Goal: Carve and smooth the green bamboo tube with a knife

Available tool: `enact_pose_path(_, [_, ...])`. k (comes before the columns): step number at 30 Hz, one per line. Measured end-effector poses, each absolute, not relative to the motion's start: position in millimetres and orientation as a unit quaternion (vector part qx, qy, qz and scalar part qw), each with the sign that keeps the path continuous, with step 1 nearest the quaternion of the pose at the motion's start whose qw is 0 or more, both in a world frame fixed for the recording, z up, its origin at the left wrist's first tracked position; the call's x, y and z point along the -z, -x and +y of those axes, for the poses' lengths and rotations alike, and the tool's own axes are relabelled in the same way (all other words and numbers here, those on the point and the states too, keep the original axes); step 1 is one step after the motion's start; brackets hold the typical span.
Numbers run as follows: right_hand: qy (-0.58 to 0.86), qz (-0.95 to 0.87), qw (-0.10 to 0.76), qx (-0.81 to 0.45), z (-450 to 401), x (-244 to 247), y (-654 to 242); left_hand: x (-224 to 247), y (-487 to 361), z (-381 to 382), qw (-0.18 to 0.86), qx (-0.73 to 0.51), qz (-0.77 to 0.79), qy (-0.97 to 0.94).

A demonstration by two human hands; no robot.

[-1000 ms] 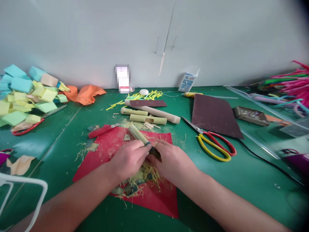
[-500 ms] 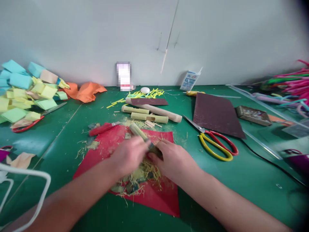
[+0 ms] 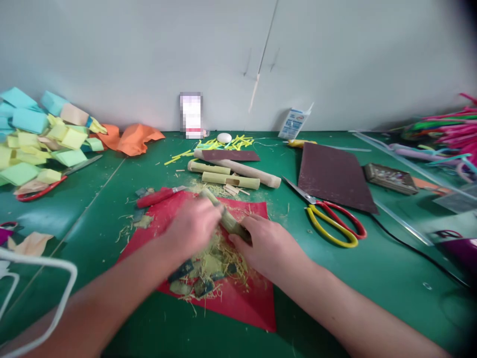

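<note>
My right hand (image 3: 264, 243) is closed round the lower end of a greenish bamboo tube (image 3: 231, 223), which slants up and to the left over a red sheet (image 3: 249, 303). Blurred by motion, my left hand (image 3: 196, 226) is closed on something I cannot make out, against the tube's upper part. Beneath my hands lie dark and pale scraps (image 3: 214, 266) among curly shavings. Farther back rest a notched bamboo piece (image 3: 246, 182), a second bamboo piece (image 3: 208, 168) and a long pale stick (image 3: 257, 174).
A red-handled knife (image 3: 158, 197) lies left of my hands. Scissors (image 3: 328, 223) and dark sandpaper (image 3: 333, 176) are at the right. Folded paper pieces (image 3: 33, 144) and another pair of scissors fill the left. A white wire frame (image 3: 69, 298) stands at the near left.
My left hand has moved up and to the left along the tube, uncovering more of its middle. My right hand has stayed nearly in place.
</note>
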State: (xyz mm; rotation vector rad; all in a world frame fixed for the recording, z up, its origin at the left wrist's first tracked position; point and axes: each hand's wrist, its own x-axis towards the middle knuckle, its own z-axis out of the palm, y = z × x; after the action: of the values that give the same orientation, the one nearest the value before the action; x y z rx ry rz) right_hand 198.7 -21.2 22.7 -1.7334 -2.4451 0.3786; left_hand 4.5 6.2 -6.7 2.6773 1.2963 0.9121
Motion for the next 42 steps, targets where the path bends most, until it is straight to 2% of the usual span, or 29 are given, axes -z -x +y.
enact_pose_path(2, [0.57,-0.809,0.062,-0.126,-21,-22,-199,7,-6,5,0.05,-0.285,0.402,-0.869])
enact_pose_path(7, [0.578,-0.803,0.059,-0.135,-21,-22,-199,7,2,13,0.04,-0.311,0.427,-0.848])
enact_pose_path(12, [0.576,-0.805,0.062,-0.129,-21,-22,-199,-1,10,19,-0.092,-0.286,0.442,-0.845])
enact_pose_path(14, [0.574,-0.807,0.066,-0.126,-21,-22,-199,-2,11,21,-0.112,-0.288,0.439,-0.844])
enact_pose_path(20, [0.58,-0.804,0.08,-0.107,-28,-24,-195,-1,15,25,-0.009,-0.311,0.395,-0.864])
enact_pose_path(32, [0.561,-0.809,0.116,-0.129,-27,-17,-196,8,25,33,-0.061,-0.321,0.411,-0.851])
enact_pose_path(42, [0.557,-0.813,0.12,-0.119,-27,-17,-197,2,5,16,0.004,-0.293,0.333,-0.896])
